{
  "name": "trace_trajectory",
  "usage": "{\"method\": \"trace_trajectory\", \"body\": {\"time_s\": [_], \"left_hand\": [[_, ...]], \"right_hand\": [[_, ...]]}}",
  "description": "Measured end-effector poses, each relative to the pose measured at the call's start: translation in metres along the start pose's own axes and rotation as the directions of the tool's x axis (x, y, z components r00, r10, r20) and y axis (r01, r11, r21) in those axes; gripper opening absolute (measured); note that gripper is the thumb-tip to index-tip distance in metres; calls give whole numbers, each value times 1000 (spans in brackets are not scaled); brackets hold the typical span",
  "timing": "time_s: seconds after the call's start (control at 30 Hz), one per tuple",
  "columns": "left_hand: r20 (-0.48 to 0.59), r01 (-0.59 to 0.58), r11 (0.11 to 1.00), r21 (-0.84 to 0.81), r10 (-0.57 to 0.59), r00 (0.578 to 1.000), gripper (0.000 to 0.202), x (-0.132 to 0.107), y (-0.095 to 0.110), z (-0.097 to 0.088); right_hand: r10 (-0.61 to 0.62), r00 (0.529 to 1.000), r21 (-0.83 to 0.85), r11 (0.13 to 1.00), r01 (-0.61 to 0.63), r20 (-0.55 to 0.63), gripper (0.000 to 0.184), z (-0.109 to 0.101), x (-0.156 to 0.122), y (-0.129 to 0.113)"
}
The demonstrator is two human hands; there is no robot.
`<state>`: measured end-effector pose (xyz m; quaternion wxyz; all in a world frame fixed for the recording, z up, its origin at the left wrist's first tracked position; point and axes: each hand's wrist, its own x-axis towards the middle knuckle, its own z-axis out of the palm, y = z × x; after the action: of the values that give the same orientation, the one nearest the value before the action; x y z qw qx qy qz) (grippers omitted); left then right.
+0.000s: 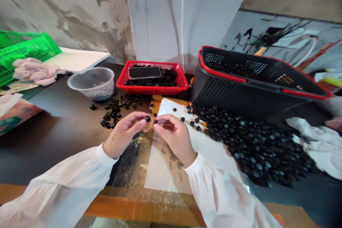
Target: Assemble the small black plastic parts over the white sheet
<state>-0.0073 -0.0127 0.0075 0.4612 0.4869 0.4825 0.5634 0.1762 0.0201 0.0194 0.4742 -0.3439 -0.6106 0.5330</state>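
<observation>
My left hand [125, 131] pinches a small round black cap [147, 118] between thumb and fingertips. Just to its right, my right hand [176, 135] is closed on another small black piece [155, 122], mostly covered by the fingers. The two pieces are close together but apart, above the left edge of a white sheet [171, 171]. Beyond my left hand, several black ring-like pieces [117, 105] lie scattered on the dark table. A large heap of black caps [248, 142] spreads to the right of my right hand.
A clear plastic bowl [91, 82] holds thin pale bits. Behind my hands, a red basket [152, 89] contains black pieces with a phone [144, 72] on top. A tall black basket [229, 89] stands right. Green crate [29, 50], pink cloth [36, 70] and tissue pack [16, 114] are left.
</observation>
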Motion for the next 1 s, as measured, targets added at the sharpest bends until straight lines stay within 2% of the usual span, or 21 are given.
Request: {"method": "trace_trajectory", "body": {"time_s": [0.13,0.37,0.53,1.0], "left_hand": [[9,18,1000,-10,-17,1000,30,-3,-1,0],[17,44,996,-83,-43,999,29,-4,1,0],[-12,63,996,-56,-64,998,34,-4,0,1],[-36,-62,990,129,67,997,36,-4,-8,-4]], "right_hand": [[-101,995,-117,988,101,-1,13,1,-4,-4],[-207,978,-211,956,202,-2,13,0,-4,-4],[-288,958,-283,918,277,3,14,-2,-3,-6],[-116,993,-125,986,115,-2,14,-2,-2,-9]]}}
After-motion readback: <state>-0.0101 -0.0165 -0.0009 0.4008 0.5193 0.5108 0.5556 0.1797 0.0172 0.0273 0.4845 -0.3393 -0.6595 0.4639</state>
